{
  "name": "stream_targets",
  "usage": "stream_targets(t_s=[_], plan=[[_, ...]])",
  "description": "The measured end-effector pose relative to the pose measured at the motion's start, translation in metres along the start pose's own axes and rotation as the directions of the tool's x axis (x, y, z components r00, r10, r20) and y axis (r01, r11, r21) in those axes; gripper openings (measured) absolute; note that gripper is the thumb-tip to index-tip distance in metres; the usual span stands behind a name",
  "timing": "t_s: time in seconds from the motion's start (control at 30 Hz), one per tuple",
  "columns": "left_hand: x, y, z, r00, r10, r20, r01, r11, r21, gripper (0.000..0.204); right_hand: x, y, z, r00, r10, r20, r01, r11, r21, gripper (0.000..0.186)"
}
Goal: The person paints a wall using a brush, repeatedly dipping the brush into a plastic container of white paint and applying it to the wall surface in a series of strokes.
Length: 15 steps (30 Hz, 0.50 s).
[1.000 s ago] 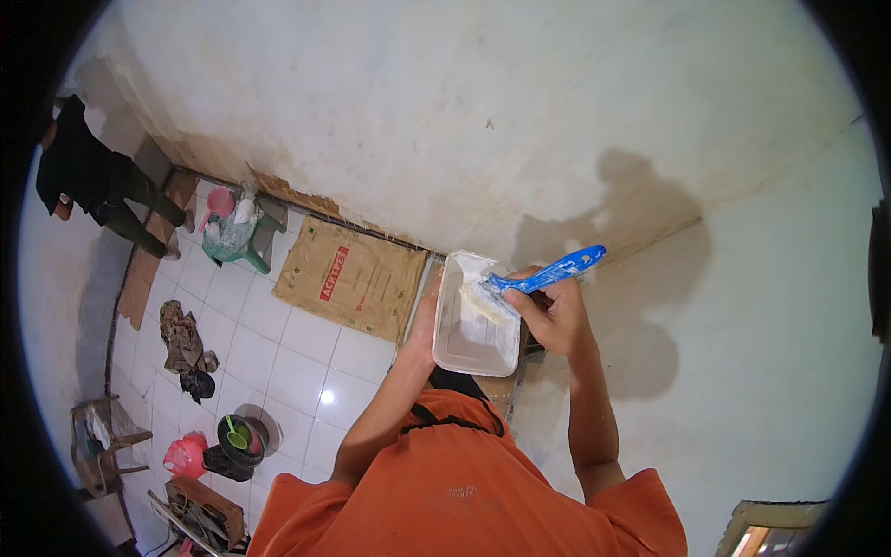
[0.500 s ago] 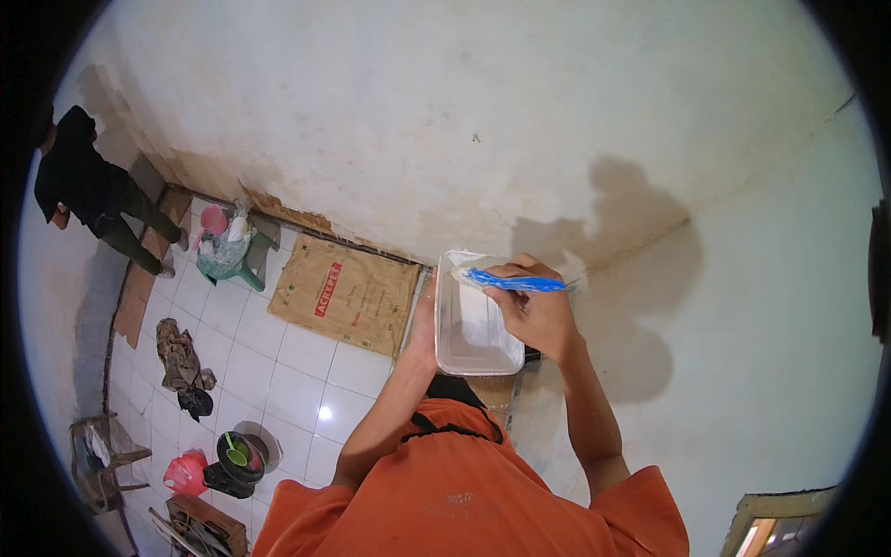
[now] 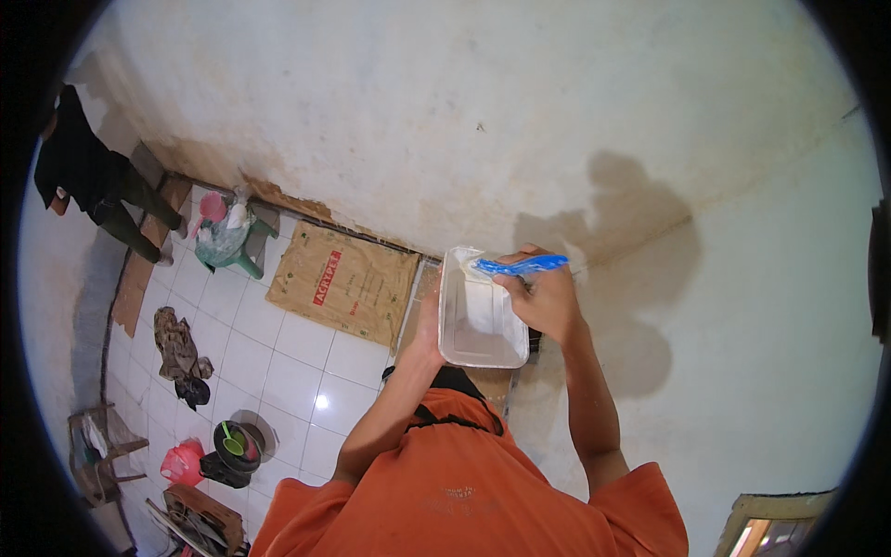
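My left hand (image 3: 429, 330) grips the left side of a white plastic tub (image 3: 484, 342), its fingers partly hidden behind it. A white residue coats the tub's inside. My right hand (image 3: 543, 302) is closed on a paintbrush with a blue, paint-smeared handle (image 3: 540, 263), held over the tub's right side. The pale bristles (image 3: 475, 266) rest inside the tub's upper end, near its far rim. Behind the tub rises a stained white wall (image 3: 464, 121), marked by my shadow on the right.
Below lie white tiles (image 3: 278, 390), a brown sack sheet (image 3: 367, 292), a green stool (image 3: 237, 246) with pink dipper, crumpled cloth (image 3: 176, 343), a dark bucket (image 3: 237, 446), pink bag (image 3: 184, 464) and wooden chair (image 3: 97, 446). A person in dark clothes (image 3: 83, 167) stands far left.
The brush handle has swung from tilted up-right to nearly level. The bristles have moved from the tub's middle toward its upper left, and my right hand has shifted slightly with them.
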State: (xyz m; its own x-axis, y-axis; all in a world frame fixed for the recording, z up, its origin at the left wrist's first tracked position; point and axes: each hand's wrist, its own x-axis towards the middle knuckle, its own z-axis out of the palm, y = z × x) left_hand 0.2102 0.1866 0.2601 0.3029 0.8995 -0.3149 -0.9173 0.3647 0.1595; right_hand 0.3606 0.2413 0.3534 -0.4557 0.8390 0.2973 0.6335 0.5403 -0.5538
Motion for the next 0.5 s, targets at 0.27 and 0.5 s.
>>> stream_targets(t_s=[0.27, 0.5], plan=[[-0.003, 0.009, 0.004, 0.994, -0.021, 0.108, 0.021, 1.000, 0.004, 0.061, -0.004, -0.035, -0.030, 0.983, -0.171, -0.066, 0.177, 0.980, 0.089, 0.017], [0.033, -0.017, -0.011, 0.985, -0.066, 0.159, 0.065, 0.998, 0.012, 0.063, -0.028, -0.019, -0.028, 0.991, -0.037, -0.130, 0.042, 0.998, 0.038, 0.019]])
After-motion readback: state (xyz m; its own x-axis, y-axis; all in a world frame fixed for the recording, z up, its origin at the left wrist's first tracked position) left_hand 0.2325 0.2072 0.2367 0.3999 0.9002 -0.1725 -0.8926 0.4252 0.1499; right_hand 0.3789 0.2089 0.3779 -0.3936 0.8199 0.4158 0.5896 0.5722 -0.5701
